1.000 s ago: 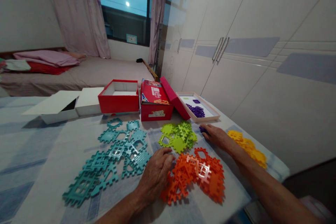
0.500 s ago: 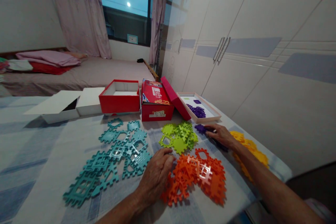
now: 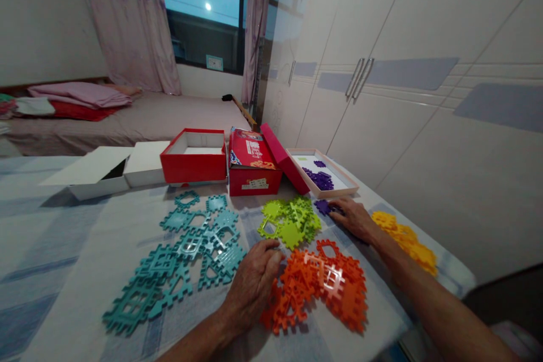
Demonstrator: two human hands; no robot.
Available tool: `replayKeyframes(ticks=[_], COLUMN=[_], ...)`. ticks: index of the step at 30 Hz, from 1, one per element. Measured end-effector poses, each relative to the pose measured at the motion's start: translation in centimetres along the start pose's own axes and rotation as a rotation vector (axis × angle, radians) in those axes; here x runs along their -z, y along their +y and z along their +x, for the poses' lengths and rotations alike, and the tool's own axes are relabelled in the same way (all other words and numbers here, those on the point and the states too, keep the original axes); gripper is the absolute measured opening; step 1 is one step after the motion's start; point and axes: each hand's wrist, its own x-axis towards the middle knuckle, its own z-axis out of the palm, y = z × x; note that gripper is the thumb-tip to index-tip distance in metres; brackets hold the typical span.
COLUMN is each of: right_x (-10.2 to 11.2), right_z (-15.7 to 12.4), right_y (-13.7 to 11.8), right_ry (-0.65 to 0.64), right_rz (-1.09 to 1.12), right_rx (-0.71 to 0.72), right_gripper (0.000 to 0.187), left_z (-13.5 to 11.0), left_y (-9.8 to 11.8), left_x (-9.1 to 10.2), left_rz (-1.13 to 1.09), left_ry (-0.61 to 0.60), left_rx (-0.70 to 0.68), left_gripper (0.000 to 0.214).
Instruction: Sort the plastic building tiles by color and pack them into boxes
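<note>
My left hand [image 3: 254, 280] rests on the cloth between a spread of teal interlocking plastic pieces [image 3: 182, 246] and a heap of orange ones [image 3: 322, 283]. Its fingers are loosely bent, apart from the thumb, and I see nothing held in them. Farther right, my right hand [image 3: 352, 218] has its fingertips closed on the edge of a purple toothed building piece [image 3: 322, 207], low over the table. Lime-green pieces [image 3: 292, 222] lie just left of it, and yellow pieces [image 3: 403, 240] lie to the right of the wrist. The right fingertips are partly hidden.
Behind the piles stand an open red box [image 3: 193, 168], a red printed box [image 3: 254, 179] with a magenta lid [image 3: 284, 158] leaning on it, and white boxes [image 3: 146, 161]. A shallow pink-edged tray [image 3: 339, 191] holds purple pieces. A wardrobe [image 3: 407, 141] borders the table's right side.
My right hand has shifted slightly left and its fingers look more bent at the purple piece. My left hand stays where it was.
</note>
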Motion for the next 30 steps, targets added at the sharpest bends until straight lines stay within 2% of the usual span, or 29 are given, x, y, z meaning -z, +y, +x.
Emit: replayKeyframes(ticks=[3,6,10,16,19,21,24,26,28,30], right_x=[-0.2,-0.8,-1.3,-0.1,1.1,2.2,4.2,5.5,6.5,6.9], right_z=[0.4,1.0,1.2,0.3,1.7,3.6,6.3,6.6,5.4,2.9], right_y=[-0.5,-0.9,-1.0,-1.0,-0.7,-0.6,-0.1,0.8,1.8,2.7], right_ry=[0.034,-0.006,0.020,0.211,0.347,0.379,0.333,0.260,0.087,-0.159], right_rz=[0.014,0.092,0.139,0.181,0.212,0.289,0.337,0.248,0.148,0.085], right_rx=[-0.061,-0.124,-0.106,0.016,-0.061,-0.159,-0.313,-0.324,-0.234,-0.157], right_gripper=[0.046,0.051,0.053,0.049,0.052,0.060,0.084,0.091,0.084,0.079], left_z=[0.0,0.1,0.0,0.0,-0.1,0.0,0.0,0.1,0.1,0.1], left_y=[-0.1,-0.2,-0.2,-0.1,-0.1,-0.2,-0.4,-0.5,-0.5,-0.4], left_x=[0.0,0.0,-0.1,0.0,0.0,0.0,0.0,0.0,0.0,0.0], left_rz=[-0.002,0.003,-0.007,-0.021,-0.015,-0.012,-0.008,0.001,0.011,0.018], left_ry=[0.007,0.008,0.009,0.012,0.004,0.004,0.010,0.006,0.008,0.011], left_rx=[0.000,-0.002,-0.009,0.006,0.009,0.004,0.008,0.003,-0.002,-0.011], left_gripper=[0.046,0.046,0.045,0.044,0.045,0.045,0.044,0.043,0.043,0.043])
